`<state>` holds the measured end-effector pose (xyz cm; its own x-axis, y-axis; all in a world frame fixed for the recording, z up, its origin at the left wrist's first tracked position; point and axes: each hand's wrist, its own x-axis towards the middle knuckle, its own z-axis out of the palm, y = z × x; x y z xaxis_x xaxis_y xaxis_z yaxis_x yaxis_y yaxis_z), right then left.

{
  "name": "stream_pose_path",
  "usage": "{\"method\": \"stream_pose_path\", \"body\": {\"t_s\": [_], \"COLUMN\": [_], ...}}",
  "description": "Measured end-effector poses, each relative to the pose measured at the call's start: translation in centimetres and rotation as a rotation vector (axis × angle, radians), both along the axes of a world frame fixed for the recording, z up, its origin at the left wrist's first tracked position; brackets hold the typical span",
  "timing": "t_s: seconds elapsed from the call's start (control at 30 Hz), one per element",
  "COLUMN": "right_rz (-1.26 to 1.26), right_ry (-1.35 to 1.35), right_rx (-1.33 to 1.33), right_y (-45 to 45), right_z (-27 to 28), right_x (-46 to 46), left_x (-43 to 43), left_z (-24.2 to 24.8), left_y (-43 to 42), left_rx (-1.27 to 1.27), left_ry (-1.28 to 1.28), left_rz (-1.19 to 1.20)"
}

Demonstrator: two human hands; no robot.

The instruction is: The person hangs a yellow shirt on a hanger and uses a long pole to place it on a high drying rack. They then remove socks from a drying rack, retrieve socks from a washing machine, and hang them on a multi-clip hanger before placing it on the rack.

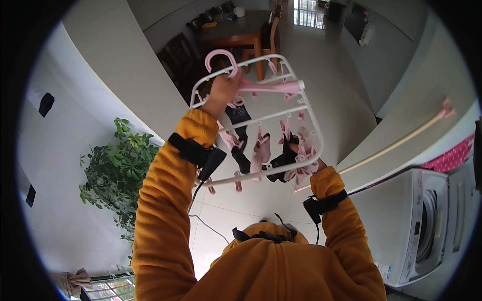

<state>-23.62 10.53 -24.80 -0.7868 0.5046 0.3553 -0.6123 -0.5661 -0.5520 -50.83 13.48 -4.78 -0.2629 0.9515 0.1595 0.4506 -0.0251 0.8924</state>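
My left hand (223, 92) grips the pink hook (222, 52) of a clip-type drying hanger at its base. The white hanger frame (318, 128) is raised in front of me, with pink pegs around it. Beneath its right side, my right hand (295, 147) has its fingers around a black sock (287, 156), partly hidden by the fabric and the frame. A pale pink sock (260, 154), a dark sock (241, 160) and a black patterned sock (238, 114) hang nearby. Light socks (304, 143) cluster just right of my right hand. Some pegs (238, 181) hold nothing.
A top-loading washing machine (395, 222) with its lid up stands at the right. Behind it, a pole (395, 145) leans near the wall. A leafy plant (120, 165) is at the left. Farther ahead are a dining table (241, 28) and wooden chairs (276, 32).
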Motion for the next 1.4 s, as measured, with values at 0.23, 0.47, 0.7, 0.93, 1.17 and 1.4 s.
{"method": "stream_pose_path", "body": {"t_s": [0.23, 0.47, 0.7, 0.93, 1.17, 1.4], "right_rz": [-0.337, -0.178, -0.133, -0.126, -0.060, -0.178], "right_ry": [-1.011, -0.638, -0.543, -0.473, -0.507, -0.539], "right_rx": [0.130, -0.352, -0.387, -0.379, -0.402, -0.407], "right_y": [10.1, 30.3, 45.6, 57.4, 65.2, 77.6], "right_z": [-2.9, -1.3, 1.8, 1.7, 1.4, -1.9], "right_x": [-2.7, -3.1, -7.3, -13.5, -16.8, -22.1], "left_x": [-9.6, -12.6, -16.6, -22.4, -26.2, -29.3], "left_z": [0.6, -0.2, -0.7, -2.1, -4.1, -10.4], "left_y": [11.3, 25.0, 34.9, 45.3, 49.6, 56.9], "left_rx": [0.074, 0.088, 0.059, -0.022, -0.009, 0.022], "left_ry": [0.156, 0.093, 0.141, 0.203, -0.114, -0.189], "left_rz": [0.273, 0.334, 0.503, 0.451, 0.371, 0.539]}}
